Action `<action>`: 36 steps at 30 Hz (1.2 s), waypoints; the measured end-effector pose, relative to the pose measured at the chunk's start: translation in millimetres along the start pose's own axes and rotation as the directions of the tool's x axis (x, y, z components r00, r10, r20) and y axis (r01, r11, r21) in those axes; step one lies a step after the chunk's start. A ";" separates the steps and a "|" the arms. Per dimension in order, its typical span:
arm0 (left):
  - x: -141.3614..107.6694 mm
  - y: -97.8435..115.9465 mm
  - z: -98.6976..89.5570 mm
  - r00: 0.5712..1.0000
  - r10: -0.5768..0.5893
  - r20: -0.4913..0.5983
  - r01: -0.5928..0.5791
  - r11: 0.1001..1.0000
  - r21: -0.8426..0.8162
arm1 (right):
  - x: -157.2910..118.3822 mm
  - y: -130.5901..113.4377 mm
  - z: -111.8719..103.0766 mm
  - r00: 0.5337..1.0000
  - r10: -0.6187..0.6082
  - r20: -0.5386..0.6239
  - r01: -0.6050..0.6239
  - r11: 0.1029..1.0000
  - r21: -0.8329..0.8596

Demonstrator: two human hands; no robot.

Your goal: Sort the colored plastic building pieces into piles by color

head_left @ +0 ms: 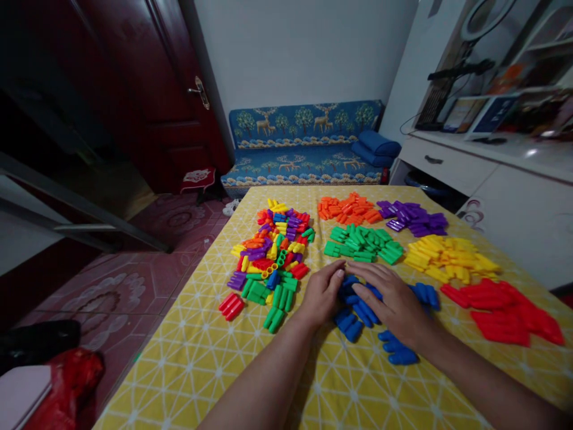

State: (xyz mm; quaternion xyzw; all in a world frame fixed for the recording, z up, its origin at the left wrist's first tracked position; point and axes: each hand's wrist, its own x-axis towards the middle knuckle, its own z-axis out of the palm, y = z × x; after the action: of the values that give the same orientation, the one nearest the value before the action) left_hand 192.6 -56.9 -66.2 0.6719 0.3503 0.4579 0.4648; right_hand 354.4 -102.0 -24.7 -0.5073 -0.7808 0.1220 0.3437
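Observation:
A pile of blue bullet-shaped plastic building pieces lies on the table near its middle, partly hidden under my hands. My left hand is cupped against the pile's left side, its fingers bent loosely; no piece shows in its grasp. Over the top and right of the pile, my right hand has its fingers stretched out and its thumb apart. The fingertips of both hands come close together at the far side of the blue pieces. Some blue pieces stick out below my right wrist.
A mixed-colour heap lies to the left. Single-colour piles stand behind and right: orange, green, purple, yellow and red. The yellow cloth covers the table; a blue patterned sofa is beyond.

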 end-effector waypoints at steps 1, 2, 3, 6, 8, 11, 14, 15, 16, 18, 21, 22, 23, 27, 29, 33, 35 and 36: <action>-0.2 0.0 -0.3 1.000 0.002 -0.027 -0.003 0.999 -0.033 | 2.9 -14.4 9.0 0.997 0.029 -0.077 -0.019 0.992 0.123; -0.5 -0.2 -0.9 0.998 0.000 -0.066 -0.005 0.997 -0.071 | 5.5 -29.4 20.3 0.988 0.069 -0.137 -0.033 0.967 0.251; -1.0 -0.4 -2.1 0.992 -0.005 -0.122 -0.009 0.994 -0.111 | 7.6 -44.1 33.3 0.975 0.121 -0.184 -0.045 0.927 0.373; -2.8 -1.0 -8.4 0.929 -0.002 -0.370 -0.068 0.982 -0.177 | 13.0 -80.0 73.8 0.906 0.344 -0.248 -0.109 0.755 0.647; -3.7 -1.5 -13.7 0.864 0.034 -0.503 -0.135 0.977 -0.166 | 16.8 -92.5 95.1 0.840 0.492 -0.228 -0.168 0.637 0.752; -4.1 -1.5 -18.6 0.791 0.110 -0.602 -0.183 0.981 -0.061 | 21.4 -91.8 114.6 0.780 0.591 -0.206 -0.204 0.551 0.809; -4.0 1.7 -17.9 0.785 0.286 -0.549 -0.233 0.958 0.167 | 23.7 -75.9 125.2 0.749 0.624 -0.223 -0.207 0.540 0.816; -3.9 3.8 -17.3 0.793 0.347 -0.500 -0.263 0.936 0.233 | 24.2 -70.1 127.8 0.734 0.643 -0.220 -0.210 0.522 0.827; -3.5 6.4 -17.2 0.800 0.393 -0.454 -0.288 0.914 0.285 | 24.7 -65.1 129.9 0.719 0.661 -0.212 -0.211 0.499 0.841; -2.3 13.1 -20.7 0.809 0.431 -0.399 -0.283 0.882 0.378 | 25.8 -58.8 133.0 0.704 0.680 -0.205 -0.202 0.468 0.860; 0.6 24.9 -38.4 0.838 0.384 -0.388 -0.091 0.799 0.594 | 27.7 -57.8 134.6 0.714 0.659 -0.236 -0.179 0.498 0.848; 1.4 28.5 -47.0 0.851 0.352 -0.389 0.004 0.737 0.676 | 28.3 -58.6 134.7 0.719 0.652 -0.241 -0.171 0.503 0.847; 1.8 31.3 -55.9 0.864 0.317 -0.391 0.098 0.655 0.749 | 28.8 -59.5 134.8 0.721 0.651 -0.238 -0.166 0.496 0.853; -0.6 32.0 -83.2 0.905 0.176 -0.388 0.313 0.343 0.886 | 30.1 -61.6 135.3 0.723 0.668 -0.180 -0.157 0.412 0.898; -2.7 27.0 -87.9 0.912 0.142 -0.386 0.342 0.258 0.904 | 30.5 -62.0 135.2 0.726 0.666 -0.170 -0.151 0.396 0.905; -3.7 17.0 -88.4 0.910 0.151 -0.387 0.348 0.231 0.909 | 31.1 -62.6 133.5 0.725 0.668 -0.167 -0.147 0.387 0.910; -3.2 14.3 -88.7 0.911 0.158 -0.381 0.335 0.256 0.907 | 31.3 -62.6 132.9 0.726 0.669 -0.159 -0.147 0.377 0.914; -3.0 13.4 -89.2 0.911 0.164 -0.380 0.329 0.270 0.905 | 31.4 -62.5 133.0 0.728 0.668 -0.156 -0.146 0.373 0.916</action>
State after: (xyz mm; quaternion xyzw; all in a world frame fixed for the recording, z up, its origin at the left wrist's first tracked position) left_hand 108.2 -36.8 -41.1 0.6848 0.6765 0.2545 -0.0933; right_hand 214.5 -81.9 -75.6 -0.4622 -0.3311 0.4393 0.6955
